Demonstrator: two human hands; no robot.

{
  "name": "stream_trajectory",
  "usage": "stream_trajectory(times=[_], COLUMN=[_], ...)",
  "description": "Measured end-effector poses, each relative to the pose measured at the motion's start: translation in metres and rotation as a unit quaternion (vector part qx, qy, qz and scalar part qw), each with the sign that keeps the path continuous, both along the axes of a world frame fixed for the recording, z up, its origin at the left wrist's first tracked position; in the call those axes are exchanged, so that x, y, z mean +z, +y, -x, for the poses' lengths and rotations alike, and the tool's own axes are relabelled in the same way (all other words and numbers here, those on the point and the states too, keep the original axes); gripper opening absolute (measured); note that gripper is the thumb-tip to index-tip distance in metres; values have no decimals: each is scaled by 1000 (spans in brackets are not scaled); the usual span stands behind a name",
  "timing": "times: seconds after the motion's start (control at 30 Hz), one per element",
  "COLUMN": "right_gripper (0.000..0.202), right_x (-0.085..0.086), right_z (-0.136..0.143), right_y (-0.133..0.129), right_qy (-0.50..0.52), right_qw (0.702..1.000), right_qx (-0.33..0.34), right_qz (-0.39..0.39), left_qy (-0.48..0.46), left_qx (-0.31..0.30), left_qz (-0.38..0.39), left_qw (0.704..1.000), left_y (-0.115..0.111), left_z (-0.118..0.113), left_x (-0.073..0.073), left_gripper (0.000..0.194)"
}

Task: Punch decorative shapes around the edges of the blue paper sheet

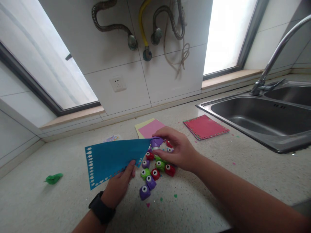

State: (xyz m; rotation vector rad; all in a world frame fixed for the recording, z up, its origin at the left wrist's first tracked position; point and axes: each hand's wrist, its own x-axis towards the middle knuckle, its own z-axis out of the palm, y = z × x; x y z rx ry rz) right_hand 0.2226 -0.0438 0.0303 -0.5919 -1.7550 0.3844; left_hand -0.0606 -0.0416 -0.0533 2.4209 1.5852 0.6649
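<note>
A blue paper sheet (116,155) has small shapes punched along its left and lower edges. My left hand (121,184), with a black watch on the wrist, pinches the sheet's lower edge. My right hand (176,147) grips a purple craft punch (156,142) between thumb and fingers, at the sheet's upper right corner. Beneath and beside the right hand lie several small punches in red, green and purple, among them a purple one (145,192) nearest me and a red one (169,170).
Pink paper (152,128) lies on yellow paper behind my hands. A red punched stack (205,127) is right of them, near the steel sink (243,113). A green crumpled piece (53,178) sits far left on the speckled counter (73,207). Small paper cutouts are scattered about.
</note>
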Motion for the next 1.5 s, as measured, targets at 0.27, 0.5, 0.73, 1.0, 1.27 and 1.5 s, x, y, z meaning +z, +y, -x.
stream_trajectory(times=[0.27,0.5,0.73,1.0,1.27,1.5], right_gripper=[29,24,29,25,32,37], right_x=[-1,-7,-16,-15,-23,-24], right_z=[1,6,14,25,34,38], right_y=[1,3,8,7,5,4], right_qy=[-25,-8,37,45,0,-29], right_qw=[997,978,922,876,866,866], right_qx=[29,61,148,171,153,130], right_qz=[73,198,355,448,477,483], left_qy=[-93,-203,-330,-351,-350,-353], left_qx=[23,85,3,-50,-82,-67], left_qz=[74,176,157,164,150,152], left_qw=[993,960,931,921,921,921], left_y=[-6,-11,-10,-9,-8,-8], left_z=[-10,-22,-27,-29,-31,-30], left_x=[14,24,24,22,26,24], left_gripper=[45,55,39,42,43,43])
